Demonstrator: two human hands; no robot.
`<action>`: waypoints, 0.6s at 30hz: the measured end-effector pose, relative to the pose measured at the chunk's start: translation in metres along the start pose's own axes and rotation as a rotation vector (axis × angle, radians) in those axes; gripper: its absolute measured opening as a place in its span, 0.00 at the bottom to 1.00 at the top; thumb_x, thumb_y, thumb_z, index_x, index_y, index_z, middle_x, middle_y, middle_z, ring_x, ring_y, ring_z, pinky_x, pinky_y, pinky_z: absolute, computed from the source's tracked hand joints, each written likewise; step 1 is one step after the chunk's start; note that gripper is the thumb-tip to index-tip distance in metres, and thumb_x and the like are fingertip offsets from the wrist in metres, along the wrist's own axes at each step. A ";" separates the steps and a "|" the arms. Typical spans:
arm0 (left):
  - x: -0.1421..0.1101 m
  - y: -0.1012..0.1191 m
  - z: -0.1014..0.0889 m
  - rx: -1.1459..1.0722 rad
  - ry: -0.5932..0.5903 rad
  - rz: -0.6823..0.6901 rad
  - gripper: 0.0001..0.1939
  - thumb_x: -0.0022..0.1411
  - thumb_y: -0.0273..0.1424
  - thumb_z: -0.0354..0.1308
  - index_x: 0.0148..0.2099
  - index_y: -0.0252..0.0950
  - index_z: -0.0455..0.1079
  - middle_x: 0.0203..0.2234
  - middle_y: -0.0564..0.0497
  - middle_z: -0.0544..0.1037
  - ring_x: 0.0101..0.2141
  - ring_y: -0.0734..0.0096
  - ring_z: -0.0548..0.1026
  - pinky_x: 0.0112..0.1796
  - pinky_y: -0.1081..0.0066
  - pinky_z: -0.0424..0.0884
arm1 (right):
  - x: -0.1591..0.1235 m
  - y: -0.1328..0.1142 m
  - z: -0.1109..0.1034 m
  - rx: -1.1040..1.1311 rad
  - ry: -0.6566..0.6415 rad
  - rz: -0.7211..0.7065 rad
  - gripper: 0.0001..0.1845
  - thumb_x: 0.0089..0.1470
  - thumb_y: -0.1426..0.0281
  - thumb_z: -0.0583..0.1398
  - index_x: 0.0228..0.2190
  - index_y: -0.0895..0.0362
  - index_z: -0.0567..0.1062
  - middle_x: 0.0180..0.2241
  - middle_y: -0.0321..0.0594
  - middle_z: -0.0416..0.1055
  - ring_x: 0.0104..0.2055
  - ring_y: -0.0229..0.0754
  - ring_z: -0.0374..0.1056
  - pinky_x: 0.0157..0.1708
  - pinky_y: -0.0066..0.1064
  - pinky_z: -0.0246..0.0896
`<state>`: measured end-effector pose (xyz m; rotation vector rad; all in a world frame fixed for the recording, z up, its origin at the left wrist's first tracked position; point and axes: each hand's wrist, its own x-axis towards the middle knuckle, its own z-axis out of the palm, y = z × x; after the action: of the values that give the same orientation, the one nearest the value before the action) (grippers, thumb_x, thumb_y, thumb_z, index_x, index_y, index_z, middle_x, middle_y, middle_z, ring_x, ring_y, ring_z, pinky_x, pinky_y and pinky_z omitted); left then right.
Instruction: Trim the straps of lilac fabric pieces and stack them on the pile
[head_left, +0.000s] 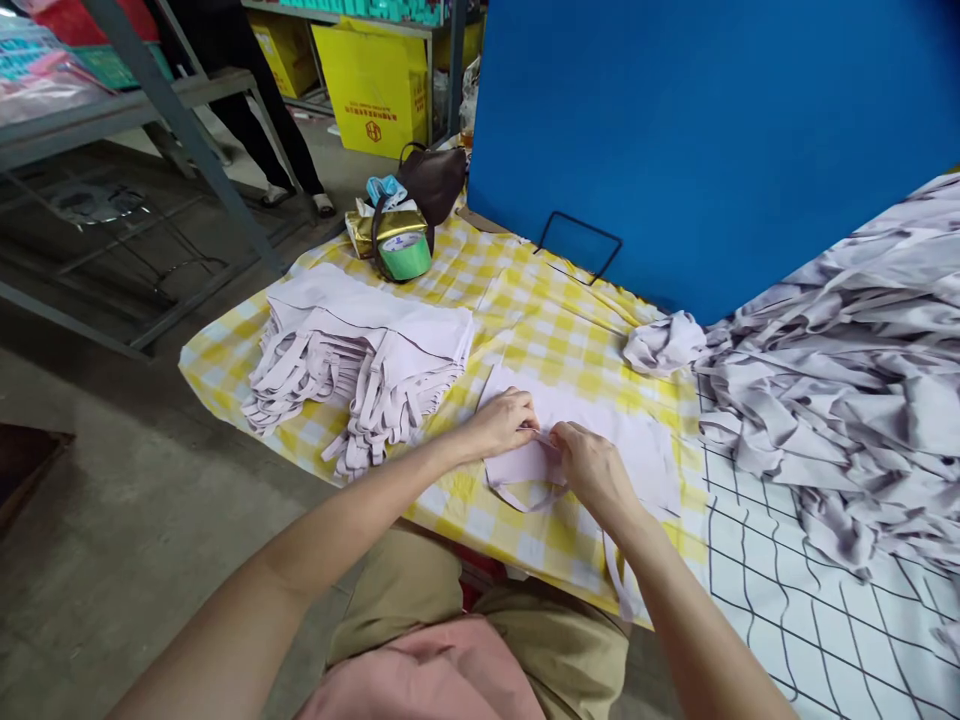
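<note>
A pale lilac fabric bag (637, 450) with strap handles lies flat on the yellow checked tablecloth (577, 345) in front of me. My left hand (508, 422) pinches the cloth near the bag's left middle. Close beside it, my right hand (592, 462) has its fingers closed on the same edge. One strap loops down between the hands, and another hangs at the table's front edge by my right wrist. To the left rests a neat stack of matching fabric bags (367, 320), their straps drooping toward me.
A heap of lilac fabric pieces (862, 380) covers the grid-patterned cloth (772, 580) at right. A blue board (690, 130) stands behind the table. Green tape (405, 256) and a dark bag (435, 180) sit at the back left. Beyond a metal rack (187, 150), a person's legs (262, 120) show.
</note>
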<state>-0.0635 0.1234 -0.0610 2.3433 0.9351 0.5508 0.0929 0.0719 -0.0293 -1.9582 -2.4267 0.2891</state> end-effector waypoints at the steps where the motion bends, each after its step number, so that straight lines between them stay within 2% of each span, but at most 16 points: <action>1: 0.001 -0.001 0.000 -0.005 -0.006 -0.003 0.04 0.57 0.25 0.57 0.34 0.33 0.73 0.32 0.49 0.71 0.39 0.67 0.67 0.42 0.71 0.64 | 0.002 0.001 -0.001 -0.002 -0.007 -0.005 0.12 0.54 0.78 0.49 0.27 0.57 0.70 0.28 0.40 0.72 0.27 0.38 0.65 0.25 0.26 0.48; 10: 0.003 -0.002 -0.003 -0.018 -0.057 -0.010 0.04 0.58 0.25 0.56 0.33 0.34 0.73 0.32 0.50 0.70 0.40 0.68 0.66 0.42 0.71 0.63 | 0.011 0.000 -0.003 -0.069 -0.062 -0.036 0.13 0.48 0.82 0.49 0.25 0.57 0.70 0.26 0.40 0.73 0.27 0.39 0.66 0.25 0.26 0.47; 18: 0.003 0.000 -0.007 -0.033 -0.081 -0.003 0.06 0.59 0.25 0.55 0.33 0.33 0.72 0.32 0.50 0.70 0.39 0.68 0.66 0.42 0.71 0.63 | 0.011 -0.004 -0.008 -0.131 -0.100 -0.029 0.14 0.49 0.82 0.49 0.26 0.57 0.71 0.26 0.41 0.73 0.27 0.39 0.66 0.25 0.27 0.45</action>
<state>-0.0654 0.1286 -0.0548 2.3165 0.8858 0.4629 0.0878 0.0833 -0.0225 -2.0035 -2.5964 0.2384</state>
